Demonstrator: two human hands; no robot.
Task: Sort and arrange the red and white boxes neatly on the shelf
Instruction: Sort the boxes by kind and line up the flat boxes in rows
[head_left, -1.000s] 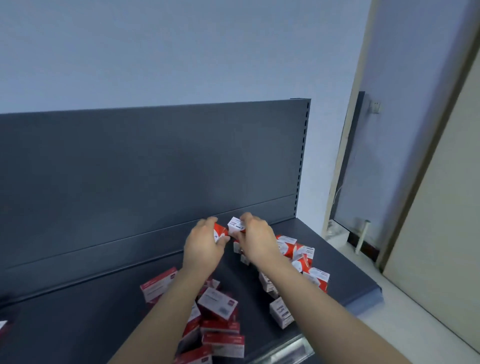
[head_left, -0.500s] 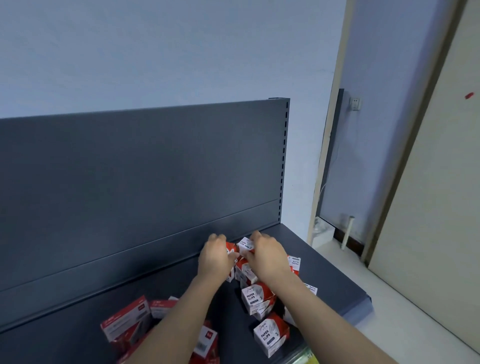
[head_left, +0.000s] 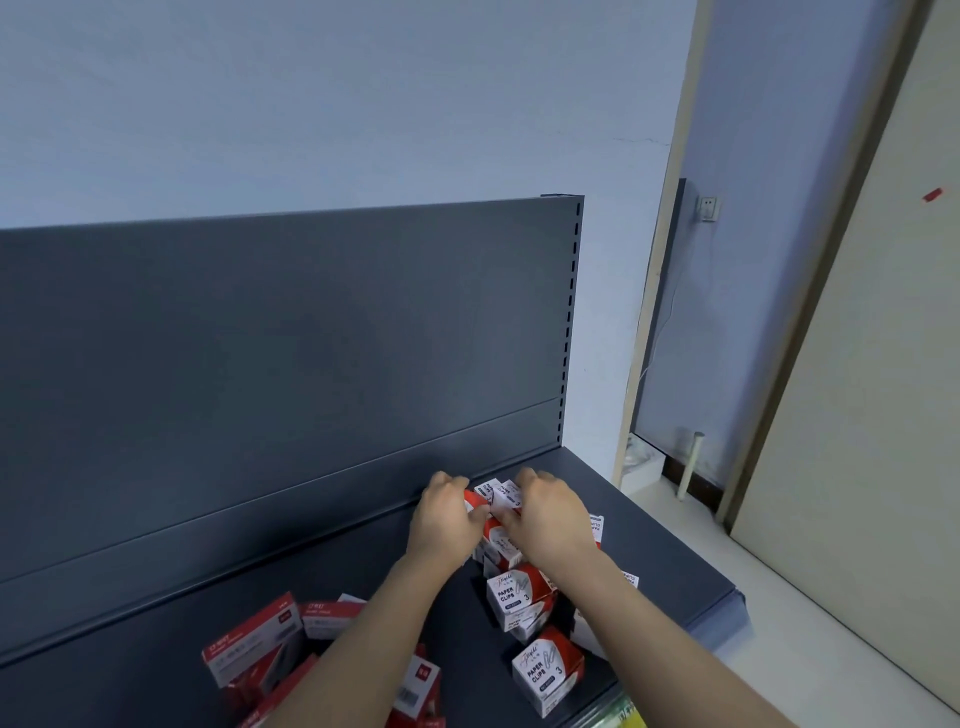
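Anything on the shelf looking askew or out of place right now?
Yes. The flat red boxes at the shelf's front left lie heaped, tilted every way. The paper clip boxes at front right sit skewed, not yet in rows.

My left hand (head_left: 444, 522) & right hand (head_left: 550, 519) grip red-white boxes (head_left: 501, 493) nr shelf (head_left: 649, 551) back panel (head_left: 291, 364); others lie loose in front.

Light is even and diffuse with a cool bluish cast, moderately bright; source not in view. Only soft shade is cast under the forearms onto the shelf (head_left: 660, 525). A faint sheen is seen on the dark back panel (head_left: 311, 338), no glare. Straight lines are bowed toward the edges: the door frame (head_left: 655, 312) leans. The left hand (head_left: 442, 519) and right hand (head_left: 551, 519) are slightly smeared; print on the boxes (head_left: 511, 597) is legible.
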